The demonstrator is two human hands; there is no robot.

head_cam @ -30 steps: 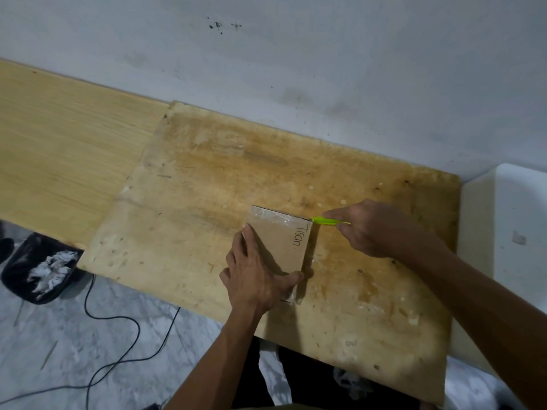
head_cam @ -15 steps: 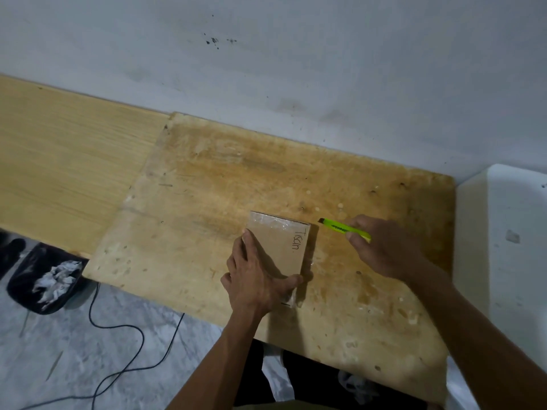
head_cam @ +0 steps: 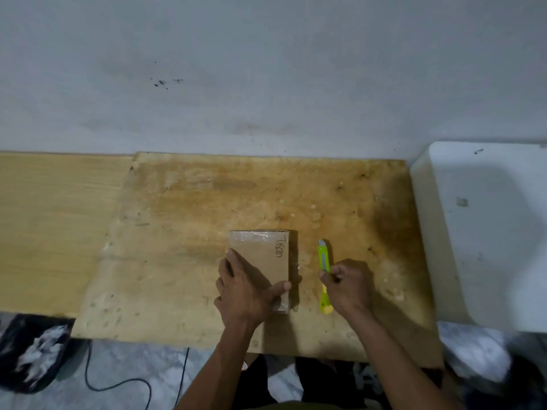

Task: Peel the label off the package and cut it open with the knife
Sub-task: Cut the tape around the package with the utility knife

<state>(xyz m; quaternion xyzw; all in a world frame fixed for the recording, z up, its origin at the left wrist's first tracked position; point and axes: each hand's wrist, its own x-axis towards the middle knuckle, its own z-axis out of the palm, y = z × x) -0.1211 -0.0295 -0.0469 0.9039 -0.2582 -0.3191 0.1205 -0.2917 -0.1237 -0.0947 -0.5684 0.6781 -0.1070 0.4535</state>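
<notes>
Right hand [head_cam: 347, 287] has pulled back from the package's far right corner, where a second ago it held the knife's tip against the edge, and now sits to the package's right with the green knife [head_cam: 324, 275] lying lengthwise along the table [head_cam: 183, 261], tip pointing away from the person. Its fingers are curled round the knife's middle; whether it is setting the knife down or only resting it there I cannot tell. The blade end is too small to judge as extended or retracted.

Left hand [head_cam: 247, 291] has stayed where it was, grasping the near part of the package [head_cam: 263, 255] with the thumb hooked over its right edge and the fingers along the left side, pinning it flat. The package lies near the middle of the stained board, clear tape glinting across its far end, handwriting running down its right side (no printed label is visible on the upper face). Judging from this, the cutting stroke along the right edge is paused or finished, though no opened seam shows.

Around it: a white tub [head_cam: 485, 232] at the table's right end, well apart; a dark bin [head_cam: 32, 353] with crumpled paper and a black cable [head_cam: 118, 386] on the floor. Nothing lies between knife and package.
</notes>
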